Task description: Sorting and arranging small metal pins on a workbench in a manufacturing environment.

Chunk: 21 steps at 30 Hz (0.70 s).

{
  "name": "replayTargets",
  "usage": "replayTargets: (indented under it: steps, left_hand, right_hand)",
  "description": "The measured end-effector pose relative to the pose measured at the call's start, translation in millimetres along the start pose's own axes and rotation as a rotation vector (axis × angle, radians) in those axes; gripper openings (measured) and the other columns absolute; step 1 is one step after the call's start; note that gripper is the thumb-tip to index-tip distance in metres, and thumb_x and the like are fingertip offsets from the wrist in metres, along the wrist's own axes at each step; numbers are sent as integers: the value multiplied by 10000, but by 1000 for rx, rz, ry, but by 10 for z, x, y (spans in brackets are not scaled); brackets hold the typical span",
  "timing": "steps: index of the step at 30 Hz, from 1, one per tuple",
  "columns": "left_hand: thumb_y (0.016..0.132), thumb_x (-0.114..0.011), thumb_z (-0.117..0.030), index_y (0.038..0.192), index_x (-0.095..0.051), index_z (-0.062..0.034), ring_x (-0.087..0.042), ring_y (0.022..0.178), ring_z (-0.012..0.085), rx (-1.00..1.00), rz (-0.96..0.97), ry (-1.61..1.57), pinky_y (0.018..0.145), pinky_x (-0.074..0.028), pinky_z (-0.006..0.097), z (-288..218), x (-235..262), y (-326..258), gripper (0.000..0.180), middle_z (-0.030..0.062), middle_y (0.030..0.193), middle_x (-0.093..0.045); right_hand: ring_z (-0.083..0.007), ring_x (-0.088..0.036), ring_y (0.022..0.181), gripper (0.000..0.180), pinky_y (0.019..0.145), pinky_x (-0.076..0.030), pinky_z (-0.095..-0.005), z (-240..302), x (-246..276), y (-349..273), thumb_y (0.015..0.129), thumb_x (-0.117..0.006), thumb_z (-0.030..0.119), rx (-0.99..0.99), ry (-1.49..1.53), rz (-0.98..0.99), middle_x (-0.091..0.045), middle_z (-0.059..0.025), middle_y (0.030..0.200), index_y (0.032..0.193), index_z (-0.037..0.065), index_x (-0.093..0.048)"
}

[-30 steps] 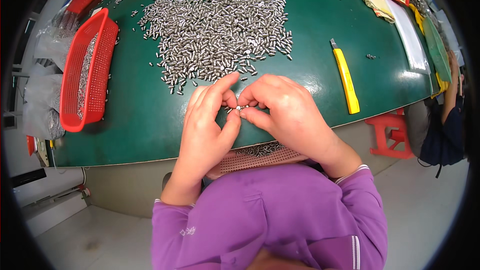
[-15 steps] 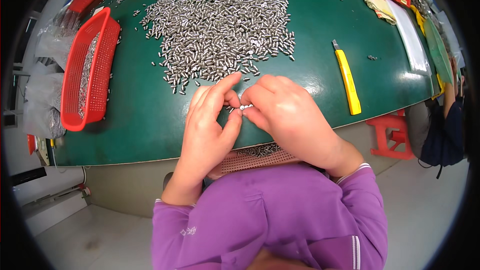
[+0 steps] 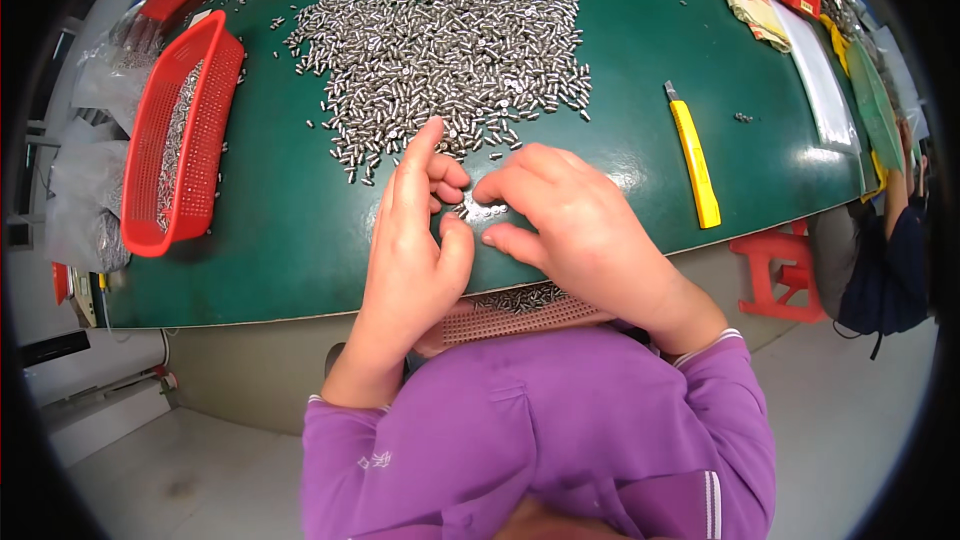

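Several small pointed metal pins [image 3: 487,210] stand or lie in a little cluster on the green table, between my two hands. On the left of the cluster is my left hand [image 3: 408,215], its forefinger raised, its other fingers curled and its thumb apart; a few pins lie by its fingertips. From the right, my right hand [image 3: 575,210] arches over the cluster with thumb and forefinger spread around it. Just beyond both hands spreads a large heap of the same metal pins [image 3: 450,60].
A red perforated basket [image 3: 215,130] holding pins stands at the left. A yellow utility knife [image 3: 695,165] lies on the right. Below the table edge is a pinkish basket [image 3: 500,322] with more pins. A red stool [image 3: 780,275] stands at the right, near another person.
My right thumb and forefinger have parted from a pinch at the pins. The left fingers have opened away too, forefinger lifted, showing more of the cluster.
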<state>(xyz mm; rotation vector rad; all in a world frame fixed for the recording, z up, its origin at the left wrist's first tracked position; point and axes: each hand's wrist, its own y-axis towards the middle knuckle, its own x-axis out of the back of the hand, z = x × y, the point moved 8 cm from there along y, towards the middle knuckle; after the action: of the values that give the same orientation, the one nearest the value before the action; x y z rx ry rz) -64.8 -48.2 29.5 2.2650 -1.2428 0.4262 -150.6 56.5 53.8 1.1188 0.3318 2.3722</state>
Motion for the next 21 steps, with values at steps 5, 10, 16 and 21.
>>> replayTargets:
  steps: [5, 10, 16, 21]
  left_hand:
    - [788, -485, 119, 1547, -368, -18, -589, 892, 209, 18, -11, -31, 823, -502, 347, 52, -16, 9, 781, 118, 1071, -599]
    - [785, -514, 99, 1534, -395, -25, -585, 924, 211, -6, -3, 52, 836, -496, 345, 2, 7, -12, 768, 118, 1102, -606]
    - [796, -550, 99, 1509, -428, -20, -582, 980, 245, -32, -6, 100, 895, -502, 377, -36, -26, 15, 733, 123, 1134, -623]
    - [810, -538, 121, 1508, -438, -22, -596, 1022, 281, -78, 41, 123, 934, -512, 400, -105, -75, 49, 719, 134, 1212, -646]
  right_hand:
    - [-313, -629, 927, 218, 813, -517, -433, -5, -64, -48, 796, -772, 77, -29, -46, 101, -624, -95, 941, 988, 70, -668]
    - [-318, -636, 884, 193, 776, -523, -422, 152, -8, -254, 802, -767, 66, 3, 148, 258, -624, -103, 910, 975, 62, -680]
    - [-376, -614, 966, 242, 832, -509, -470, -130, 268, -13, 833, -722, 42, -73, -110, -67, -615, -162, 1019, 1061, 2, -652]
    - [-374, -611, 953, 182, 821, -514, -468, -196, 148, 84, 844, -688, 13, -54, -141, -77, -611, -166, 990, 1021, 2, -647]
